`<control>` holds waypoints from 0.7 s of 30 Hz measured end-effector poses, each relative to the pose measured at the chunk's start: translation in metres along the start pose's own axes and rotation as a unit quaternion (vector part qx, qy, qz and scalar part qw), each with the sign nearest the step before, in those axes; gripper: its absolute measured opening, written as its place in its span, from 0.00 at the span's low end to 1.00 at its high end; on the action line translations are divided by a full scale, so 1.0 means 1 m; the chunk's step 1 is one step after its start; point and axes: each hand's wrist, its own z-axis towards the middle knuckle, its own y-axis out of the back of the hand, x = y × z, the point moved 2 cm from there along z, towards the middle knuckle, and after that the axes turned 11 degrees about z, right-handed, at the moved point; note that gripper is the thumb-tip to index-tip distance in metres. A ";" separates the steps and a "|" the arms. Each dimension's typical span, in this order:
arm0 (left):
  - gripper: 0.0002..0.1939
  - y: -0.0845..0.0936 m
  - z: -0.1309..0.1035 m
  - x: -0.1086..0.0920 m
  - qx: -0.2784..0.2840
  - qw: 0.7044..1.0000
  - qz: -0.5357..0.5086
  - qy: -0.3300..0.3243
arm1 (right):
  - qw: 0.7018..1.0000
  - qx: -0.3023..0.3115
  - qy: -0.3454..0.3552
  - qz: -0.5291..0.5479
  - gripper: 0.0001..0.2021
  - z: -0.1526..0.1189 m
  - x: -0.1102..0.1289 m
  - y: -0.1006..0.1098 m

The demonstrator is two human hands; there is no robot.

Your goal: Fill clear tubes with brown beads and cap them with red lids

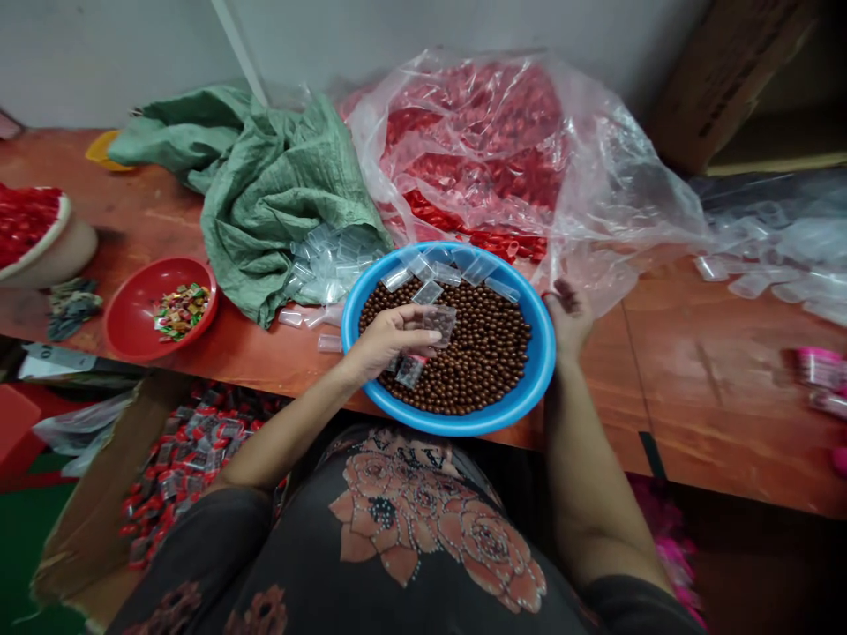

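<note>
With my left hand [392,339] I pinch a clear container [445,326] between thumb and fingers, over the brown balls [490,366] in the blue basin [456,429]; its long axis is hard to judge. Loose clear containers [429,293] lie ahead toward the far rim, the closest just past my left fingers. My right hand [570,322] is part-curled by the right rim; whether it grips, I can't tell. Lettering on my shirt [416,538] and the carton [731,75] is unreadable.
</note>
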 end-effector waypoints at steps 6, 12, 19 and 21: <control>0.23 0.002 -0.001 -0.008 -0.047 0.997 -0.029 -0.057 | 0.920 -0.237 -0.167 0.266 0.17 0.020 0.011 0.024; 0.21 0.004 0.003 -0.012 -0.064 0.994 -0.016 -0.089 | 0.830 -0.259 -0.232 0.436 0.16 0.002 0.036 0.032; 0.22 0.010 0.001 -0.010 -0.047 0.997 -0.036 -0.048 | 0.802 -0.193 -0.342 0.451 0.11 -0.024 0.056 0.009; 0.22 0.012 0.000 -0.010 -0.029 0.998 -0.050 -0.034 | 0.815 -0.181 -0.319 0.449 0.10 -0.029 0.070 0.005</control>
